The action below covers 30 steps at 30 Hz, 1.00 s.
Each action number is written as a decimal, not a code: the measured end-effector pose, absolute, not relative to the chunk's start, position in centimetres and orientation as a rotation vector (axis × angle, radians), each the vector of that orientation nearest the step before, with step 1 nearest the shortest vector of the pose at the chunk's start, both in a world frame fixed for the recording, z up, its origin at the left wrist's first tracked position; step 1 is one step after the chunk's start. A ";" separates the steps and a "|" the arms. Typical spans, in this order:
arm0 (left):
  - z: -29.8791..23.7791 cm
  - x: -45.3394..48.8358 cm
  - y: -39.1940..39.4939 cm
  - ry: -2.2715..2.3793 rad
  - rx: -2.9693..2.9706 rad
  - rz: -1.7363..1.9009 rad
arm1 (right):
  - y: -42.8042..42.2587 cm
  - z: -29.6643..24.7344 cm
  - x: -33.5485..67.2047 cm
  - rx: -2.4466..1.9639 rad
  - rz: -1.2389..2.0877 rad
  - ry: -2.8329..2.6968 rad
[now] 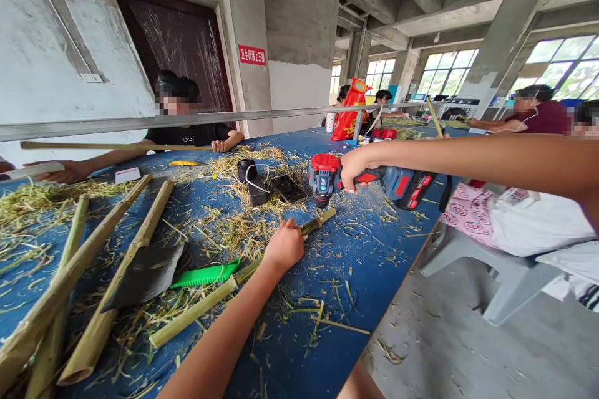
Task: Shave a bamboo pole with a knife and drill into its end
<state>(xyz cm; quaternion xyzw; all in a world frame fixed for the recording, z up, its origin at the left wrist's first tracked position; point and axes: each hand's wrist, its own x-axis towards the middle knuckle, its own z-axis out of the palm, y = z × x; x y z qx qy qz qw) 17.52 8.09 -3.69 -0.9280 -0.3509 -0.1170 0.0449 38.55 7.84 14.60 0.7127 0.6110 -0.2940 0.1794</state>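
Note:
My left hand (282, 244) is closed around a thin green bamboo stick (201, 308) that lies on the blue table (355, 262). My right hand (352, 168) grips a red and blue cordless drill (374, 182), held sideways. The drill's nose points down at the stick's far end (322, 217), just above it. Bamboo shavings lie all around the stick.
A cleaver blade (145, 274) with a green handle (206, 274) lies left of the stick. Thicker bamboo poles (116, 262) rest at the left. A phone (287, 188) and a black block (253, 182) sit behind. A person in black sits across; a grey plastic chair (491, 268) stands right.

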 end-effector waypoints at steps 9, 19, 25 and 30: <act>-3.7 17.5 8.1 -1.037 -2.821 -0.399 | 7.9 14.3 39.1 2.054 -0.880 1.699; -3.5 17.5 8.0 -1.049 -2.816 -0.378 | 8.3 14.1 39.2 2.053 -0.870 1.748; -3.4 17.6 7.9 -1.043 -2.825 -0.381 | 8.1 14.6 38.9 2.020 -0.870 1.693; -3.6 17.5 8.0 -1.042 -2.827 -0.388 | 8.0 14.8 38.5 2.019 -0.780 1.706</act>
